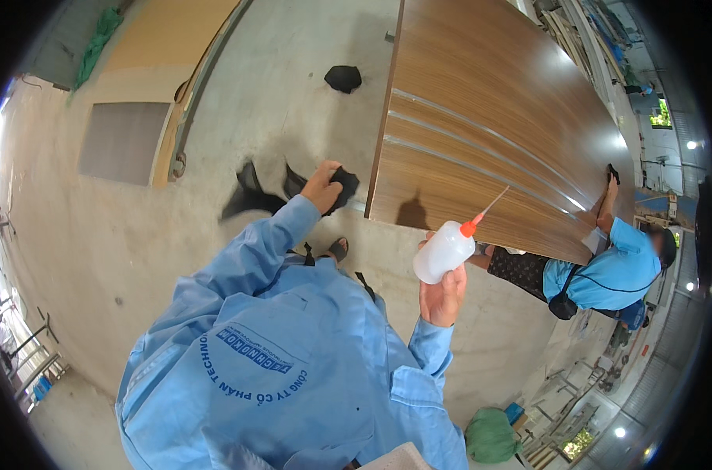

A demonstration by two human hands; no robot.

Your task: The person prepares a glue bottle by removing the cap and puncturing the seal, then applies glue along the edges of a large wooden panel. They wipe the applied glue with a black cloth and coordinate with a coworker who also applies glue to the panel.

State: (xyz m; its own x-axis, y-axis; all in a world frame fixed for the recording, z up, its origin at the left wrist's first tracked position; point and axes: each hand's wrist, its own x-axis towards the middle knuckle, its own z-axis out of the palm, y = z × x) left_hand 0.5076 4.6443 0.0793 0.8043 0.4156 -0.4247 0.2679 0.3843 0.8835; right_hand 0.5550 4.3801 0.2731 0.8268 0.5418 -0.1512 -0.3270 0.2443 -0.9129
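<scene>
My left hand (323,188) is closed on a black cloth (343,189), just off the left edge of a wood-grain board (465,78). Dark, blurred cloth also trails to the left of that hand; I cannot tell if it is one piece. In my right hand (443,296) is a white squeeze bottle (445,252) with an orange cap and a thin clear spout. It is tilted, the spout pointing up and right over the board's near edge. Several pale metallic strips (481,129) run along the board's face.
A co-worker in a light blue shirt (606,270) stands at the board's right end, one hand pressing a black cloth on it. Another black cloth (343,78) lies on the concrete floor. At left are a grey panel (125,141) and a tan sheet (164,47). A green bundle (490,435) sits lower right.
</scene>
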